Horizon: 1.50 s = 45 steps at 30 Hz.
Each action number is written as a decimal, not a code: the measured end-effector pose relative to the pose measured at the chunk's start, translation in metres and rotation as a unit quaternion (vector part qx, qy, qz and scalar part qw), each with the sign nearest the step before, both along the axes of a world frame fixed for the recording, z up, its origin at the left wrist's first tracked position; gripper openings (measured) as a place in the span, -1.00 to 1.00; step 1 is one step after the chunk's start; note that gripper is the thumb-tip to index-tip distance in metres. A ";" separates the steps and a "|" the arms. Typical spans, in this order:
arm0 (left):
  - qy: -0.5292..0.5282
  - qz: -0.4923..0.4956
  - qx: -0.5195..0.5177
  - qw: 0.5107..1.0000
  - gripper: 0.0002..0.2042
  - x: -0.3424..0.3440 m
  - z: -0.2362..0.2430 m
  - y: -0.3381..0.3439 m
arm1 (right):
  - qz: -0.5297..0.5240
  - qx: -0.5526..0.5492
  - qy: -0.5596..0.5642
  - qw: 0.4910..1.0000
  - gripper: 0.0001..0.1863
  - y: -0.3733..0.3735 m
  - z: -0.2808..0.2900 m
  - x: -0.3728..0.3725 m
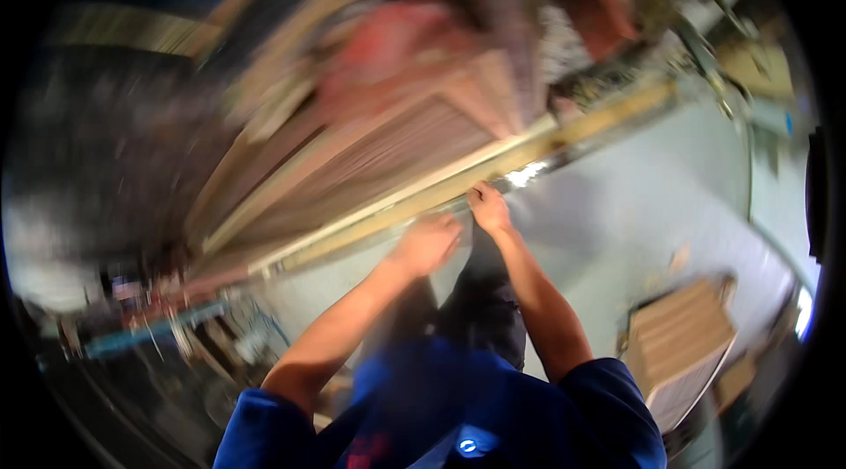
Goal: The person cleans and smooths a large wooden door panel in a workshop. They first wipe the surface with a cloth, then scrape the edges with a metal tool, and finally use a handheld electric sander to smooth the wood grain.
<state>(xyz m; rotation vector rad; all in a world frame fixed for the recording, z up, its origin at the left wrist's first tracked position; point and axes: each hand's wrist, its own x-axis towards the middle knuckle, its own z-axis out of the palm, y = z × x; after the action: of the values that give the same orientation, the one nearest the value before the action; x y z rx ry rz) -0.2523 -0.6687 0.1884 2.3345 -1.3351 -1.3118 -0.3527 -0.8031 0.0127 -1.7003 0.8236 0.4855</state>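
My right hand point(489, 207) has its fingers curled at the near edge of a long pale wooden rail point(388, 221), beside a shiny strip; what it grips is too blurred to make out. My left hand point(427, 242) is lower and to the left, close to the same edge, its fingers smeared by motion. Behind the rail lie framed reddish-brown wooden panels point(397, 147), slanting across the upper middle of the blurred head view.
Stacked timber and red pieces point(388, 37) fill the back. A light grey floor point(617, 214) spreads to the right, with a wooden box point(677, 337) at lower right. A blue metal bar point(150, 339) and clutter are at lower left.
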 end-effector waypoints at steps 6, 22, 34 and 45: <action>-0.052 0.304 0.068 0.949 -0.80 -0.066 0.031 0.223 | 0.361 -0.126 -0.174 0.907 -0.75 0.032 0.068 0.015; -0.018 0.840 -0.195 0.507 -0.79 -0.342 -0.041 0.628 | 0.413 -0.165 -0.185 0.877 -0.50 0.418 0.108 0.107; -0.094 0.924 -0.341 0.145 -0.51 -0.065 -0.023 0.927 | -0.410 0.080 -0.109 0.902 -0.26 0.448 -0.055 0.133; -0.325 0.871 -0.327 0.167 -0.34 0.226 -0.072 0.927 | -0.438 -0.108 -0.197 0.870 -0.43 0.388 0.041 0.238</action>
<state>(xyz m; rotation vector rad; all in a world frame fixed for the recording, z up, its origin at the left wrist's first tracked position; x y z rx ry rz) -0.0259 0.2582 0.1162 1.5335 1.0536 0.9435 -0.1143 -0.4152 0.0534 -1.3529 1.2487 -0.5790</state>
